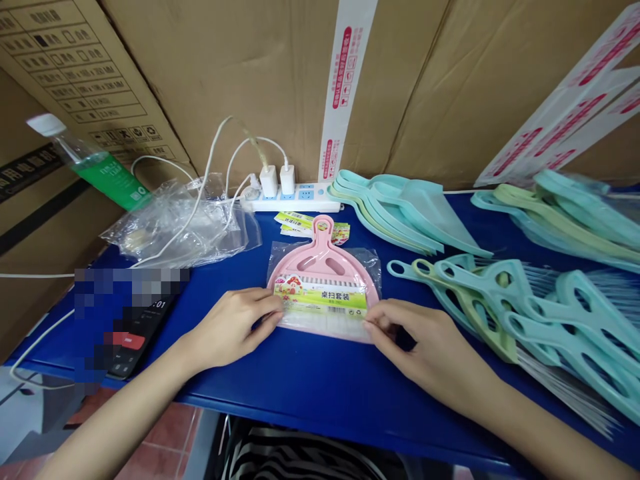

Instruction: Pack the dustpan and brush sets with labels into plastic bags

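A pink dustpan [320, 257] lies in a clear plastic bag [373, 261] on the blue table, its looped handle sticking out at the top. Across it sits a green and yellow label card [320, 293] with Chinese print, and striped bristles show just above the card. On the left edge of the bagged dustpan, my left hand [237, 323] is closed with thumb and fingers together. At the right edge, my right hand [413, 333] pinches the bag beside the card.
Mint and green dustpans [400, 207] are stacked behind to the right, with more at far right. Several hand brushes [500, 300] lie on the right. Loose plastic bags [200, 227], a tilted bottle [100, 167], a phone [145, 320] and a power strip [305, 197] occupy the left and back.
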A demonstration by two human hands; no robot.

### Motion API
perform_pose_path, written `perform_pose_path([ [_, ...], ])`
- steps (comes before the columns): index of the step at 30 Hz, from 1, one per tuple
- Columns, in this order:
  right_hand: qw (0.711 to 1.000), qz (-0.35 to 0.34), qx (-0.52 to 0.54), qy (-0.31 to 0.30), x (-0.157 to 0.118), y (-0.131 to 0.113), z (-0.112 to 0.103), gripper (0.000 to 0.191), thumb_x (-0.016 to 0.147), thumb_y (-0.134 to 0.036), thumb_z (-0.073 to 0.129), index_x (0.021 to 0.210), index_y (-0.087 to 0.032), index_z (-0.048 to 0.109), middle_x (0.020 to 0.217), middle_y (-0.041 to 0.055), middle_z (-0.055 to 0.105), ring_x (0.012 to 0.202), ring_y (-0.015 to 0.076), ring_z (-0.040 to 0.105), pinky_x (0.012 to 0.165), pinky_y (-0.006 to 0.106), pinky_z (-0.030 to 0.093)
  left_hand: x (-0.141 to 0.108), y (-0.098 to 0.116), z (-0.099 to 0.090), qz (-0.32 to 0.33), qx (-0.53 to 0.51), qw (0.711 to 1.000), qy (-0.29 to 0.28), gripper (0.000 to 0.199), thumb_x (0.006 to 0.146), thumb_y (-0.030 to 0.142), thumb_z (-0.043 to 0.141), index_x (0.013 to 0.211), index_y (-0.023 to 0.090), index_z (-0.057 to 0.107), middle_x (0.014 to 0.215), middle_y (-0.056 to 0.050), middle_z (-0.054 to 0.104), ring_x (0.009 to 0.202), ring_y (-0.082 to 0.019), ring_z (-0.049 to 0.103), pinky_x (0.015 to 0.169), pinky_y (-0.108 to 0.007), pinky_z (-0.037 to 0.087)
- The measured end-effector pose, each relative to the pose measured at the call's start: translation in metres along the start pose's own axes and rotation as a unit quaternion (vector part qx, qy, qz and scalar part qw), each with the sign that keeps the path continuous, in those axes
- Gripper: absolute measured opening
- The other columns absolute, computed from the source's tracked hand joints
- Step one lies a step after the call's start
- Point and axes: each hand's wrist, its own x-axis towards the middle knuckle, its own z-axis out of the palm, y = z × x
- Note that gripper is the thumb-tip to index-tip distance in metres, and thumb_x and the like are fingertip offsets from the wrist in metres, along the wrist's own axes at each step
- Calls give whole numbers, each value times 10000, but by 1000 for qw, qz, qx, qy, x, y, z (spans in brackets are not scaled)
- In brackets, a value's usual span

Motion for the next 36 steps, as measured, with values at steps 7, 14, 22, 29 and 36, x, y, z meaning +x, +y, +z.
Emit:
perform_pose_path([
  [7, 999, 26, 20, 13, 2, 1, 4, 177, 846, -154, 500, 687, -229, 525, 490, -77, 472, 408, 89, 463, 425, 208, 356, 3, 0, 7, -17, -22, 999, 15, 248, 985, 220, 363, 879, 177, 584, 782, -26, 635, 704, -155, 622, 627, -252, 474],
  [14, 998, 7, 24, 55, 5, 6, 8, 153, 840, -154, 535, 707, -223, 503, 549, -59, 470, 454, 92, 463, 437, 212, 376, 6, 1, 10, -35, -39, 998, 35, 213, 930, 188, 406, 719, 204, 430, 612, 53, 460, 495, -99, 441, 503, -212, 345],
  [22, 997, -21, -37, 62, 6, 10, 14, 116, 856, -118, 484, 853, -230, 455, 610, -73, 449, 436, 78, 452, 441, 198, 381, 8, 5, 16, -82, -37, 994, 68, 192, 822, 135, 411, 704, 234, 296, 560, 82, 407, 439, -97, 420, 475, -206, 315],
  [29, 986, -29, -141, 79, 4, 10, 14, 136, 836, -104, 457, 885, -223, 501, 703, -32, 544, 407, 79, 440, 418, 219, 363, 8, 4, 21, -124, -36, 988, 88, 167, 803, 142, 426, 809, 248, 297, 513, 129, 394, 367, -90, 454, 440, -191, 315],
  [36, 966, -52, -229, 104, 4, 10, 16, 148, 843, -110, 473, 933, -210, 534, 790, 21, 599, 668, 160, 612, 506, 245, 414, 5, 6, 21, -138, 35, 980, 137, 201, 804, 150, 456, 912, 250, 319, 570, 111, 420, 393, -109, 495, 410, -194, 286],
])
